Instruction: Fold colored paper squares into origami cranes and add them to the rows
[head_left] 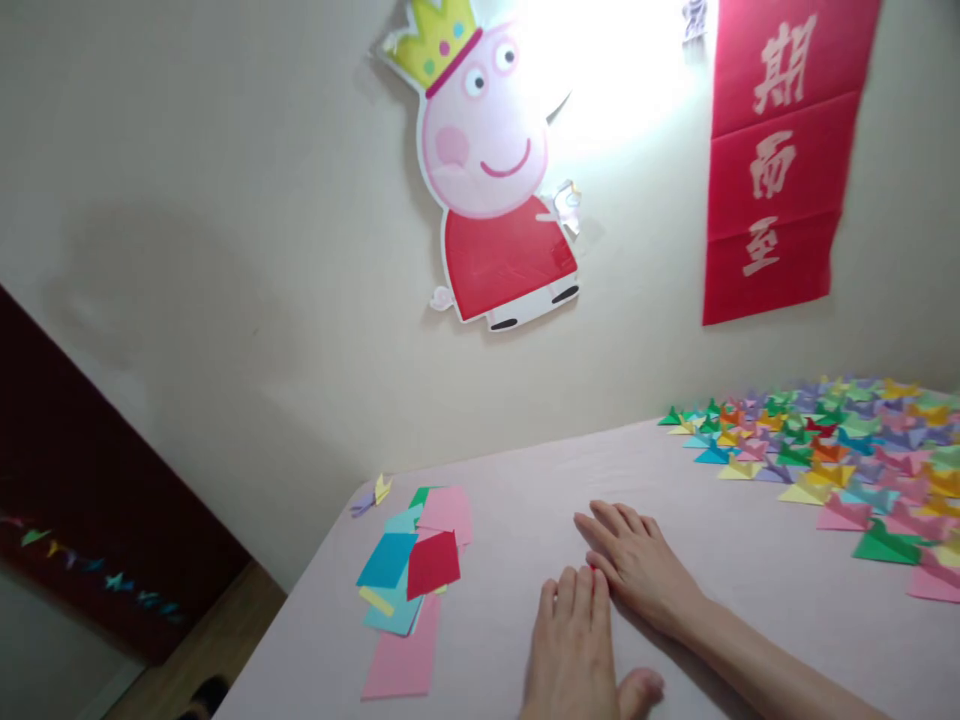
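Observation:
My left hand lies palm down on the pale pink tabletop, fingers side by side and stretched out, thumb apart to the right. Just beyond it, my right hand also rests flat with its fingers spread a little. The right thumb meets the tips of the left fingers. A tiny red spot shows between them; whether it is paper or something else I cannot make out. Anything under the palms is hidden. Left of my hands lie loose coloured paper sheets, among them a red sheet and a blue sheet.
Many folded paper figures stand in rows at the right. Two small folded pieces sit at the far left corner. On the wall behind hang a cartoon pig cutout and a red banner. The table's left edge drops to the floor.

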